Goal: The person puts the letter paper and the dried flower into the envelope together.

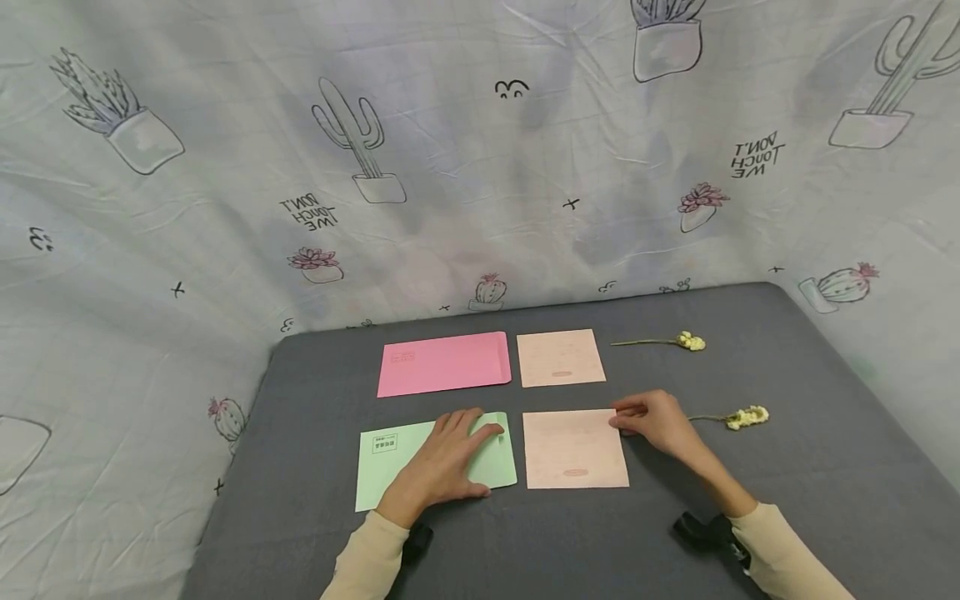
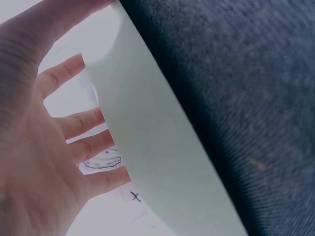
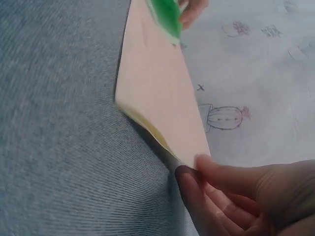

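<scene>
A green envelope (image 1: 390,467) lies at the front left, its right end bulging apart in the right wrist view. My left hand (image 1: 442,467) spans it, thumb at the near edge and fingers at the far edge, gripping it across. In the left wrist view the fingertips (image 2: 93,120) meet the envelope's edge. Right of it is a peach paper sheet (image 1: 573,450) with a small printed oval. My right hand (image 1: 656,423) pinches this sheet at its upper right corner between thumb and fingers. The right wrist view shows the sheet's near side (image 3: 152,88) raised slightly from the cloth.
Behind lie a pink envelope (image 1: 446,364) and another peach sheet (image 1: 561,360). Two yellow-flowered stems rest at the right, one flower (image 1: 690,341) at the back and one flower (image 1: 747,417) nearer. A printed cactus curtain (image 1: 450,250) stands behind the grey table (image 1: 315,400).
</scene>
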Motion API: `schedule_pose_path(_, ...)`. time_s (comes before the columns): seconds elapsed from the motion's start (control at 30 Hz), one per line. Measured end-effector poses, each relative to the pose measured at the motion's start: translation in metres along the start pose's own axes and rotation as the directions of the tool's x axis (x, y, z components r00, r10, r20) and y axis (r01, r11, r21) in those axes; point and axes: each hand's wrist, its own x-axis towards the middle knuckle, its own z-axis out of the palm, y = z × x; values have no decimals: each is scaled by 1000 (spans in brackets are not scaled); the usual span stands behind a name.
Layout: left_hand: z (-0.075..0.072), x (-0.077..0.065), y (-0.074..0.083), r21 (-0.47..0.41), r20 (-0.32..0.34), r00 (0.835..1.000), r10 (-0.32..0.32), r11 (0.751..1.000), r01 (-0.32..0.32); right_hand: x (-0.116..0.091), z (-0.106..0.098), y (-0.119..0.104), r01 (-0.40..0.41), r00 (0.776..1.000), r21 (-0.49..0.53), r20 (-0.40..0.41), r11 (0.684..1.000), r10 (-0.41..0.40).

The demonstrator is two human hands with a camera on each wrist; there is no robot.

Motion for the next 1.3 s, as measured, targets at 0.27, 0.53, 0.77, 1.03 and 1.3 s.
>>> schedule_pose_path(0.27, 1, 0, 1, 0, -5, 1000, 7, 1000, -7, 0, -2, 4, -133, 990, 219, 64, 967, 122)
schedule_pose_path(0.53, 2, 0, 0, 11, -7, 1000, 10, 1000, -10, 3, -3, 3, -261, 964, 328, 136, 908, 228)
schedule_pose_path(0.77, 2, 1, -1, 17, 3, 1000, 8, 1000, -8, 7, -4, 2, -271, 961, 357, 150, 894, 232)
schedule_pose_path(1.03, 3, 1, -1, 17, 2, 1000, 3, 1000, -3, 17, 7, 0, -277, 959, 418, 178, 865, 220)
schedule_pose_path(1.3, 3, 1, -1, 14, 6, 1000, 2, 1000, -2, 19, 14, 0, -284, 956, 412, 189, 866, 224)
